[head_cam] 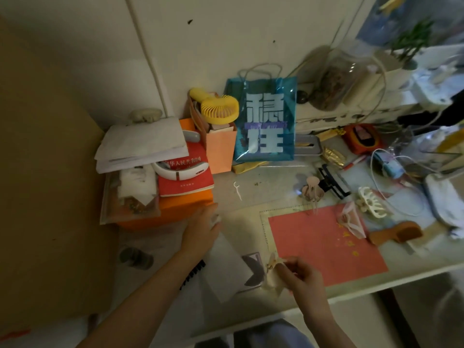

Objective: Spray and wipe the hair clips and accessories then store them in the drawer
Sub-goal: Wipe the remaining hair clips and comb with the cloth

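Head view: right hand (305,275) pinches a pale cream hair clip (273,273) at the near desk edge; left hand (203,231), fingers relaxed, reaches left, holding nothing clear; other clips lie far right.

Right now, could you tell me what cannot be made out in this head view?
- Left hand: motion-blurred beside the orange box; what its fingertips touch, and its grip, are unclear.
- Cream hair clip in the right hand: fingers and blur hide its shape.
- Drawer: not in view.
- Spray bottle: none identifiable among the blurred clutter at the right edge.
- White claw clip: visible, cleanliness too fine to judge.
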`<state>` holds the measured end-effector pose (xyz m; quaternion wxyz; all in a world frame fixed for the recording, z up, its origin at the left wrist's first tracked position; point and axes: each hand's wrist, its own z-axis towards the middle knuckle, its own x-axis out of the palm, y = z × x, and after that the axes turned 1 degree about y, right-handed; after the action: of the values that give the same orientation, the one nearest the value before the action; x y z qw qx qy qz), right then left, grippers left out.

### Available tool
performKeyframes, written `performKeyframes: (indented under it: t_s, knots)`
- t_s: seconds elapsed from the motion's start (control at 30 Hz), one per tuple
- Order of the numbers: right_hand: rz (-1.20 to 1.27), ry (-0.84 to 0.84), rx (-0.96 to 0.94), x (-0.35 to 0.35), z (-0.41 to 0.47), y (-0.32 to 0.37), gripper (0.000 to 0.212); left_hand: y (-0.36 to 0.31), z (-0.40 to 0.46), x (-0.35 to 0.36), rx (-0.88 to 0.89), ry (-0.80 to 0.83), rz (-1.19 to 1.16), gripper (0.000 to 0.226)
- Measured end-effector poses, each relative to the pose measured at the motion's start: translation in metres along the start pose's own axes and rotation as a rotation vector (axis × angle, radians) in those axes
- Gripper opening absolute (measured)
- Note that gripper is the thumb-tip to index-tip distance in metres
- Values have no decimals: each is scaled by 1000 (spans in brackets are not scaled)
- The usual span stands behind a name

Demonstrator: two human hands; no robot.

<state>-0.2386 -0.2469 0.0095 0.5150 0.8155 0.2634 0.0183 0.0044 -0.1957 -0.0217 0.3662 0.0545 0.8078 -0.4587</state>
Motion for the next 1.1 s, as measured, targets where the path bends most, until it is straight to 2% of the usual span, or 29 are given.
performKeyframes:
  t_s: [0.13,0.37,0.5,0.67,0.8,0.9,1.03,1.1]
  knots:
    - [42,-44,-28,-33,0,2,9,-43,-1,18,133,13,249,56]
    - [131,-110,-69,-108,24,-2,14,-115,21,84,224,46,387,61]
    - [103,-86,-82,-165,62,-3,17,-155,47,130,185,39,487,60]
    - [50,5,-68,-240,118,0,12,-200,84,183,153,14,612,43]
    - [45,41,-60,-288,150,-1,12,-231,113,207,38,6,607,39]
    - [58,74,-33,-305,164,-3,19,-243,129,215,18,-10,647,39]
    - [97,94,22,-311,179,-6,17,-245,152,218,-5,16,654,56]
    - [100,96,33,-312,182,-9,20,-241,163,218,17,43,651,52]
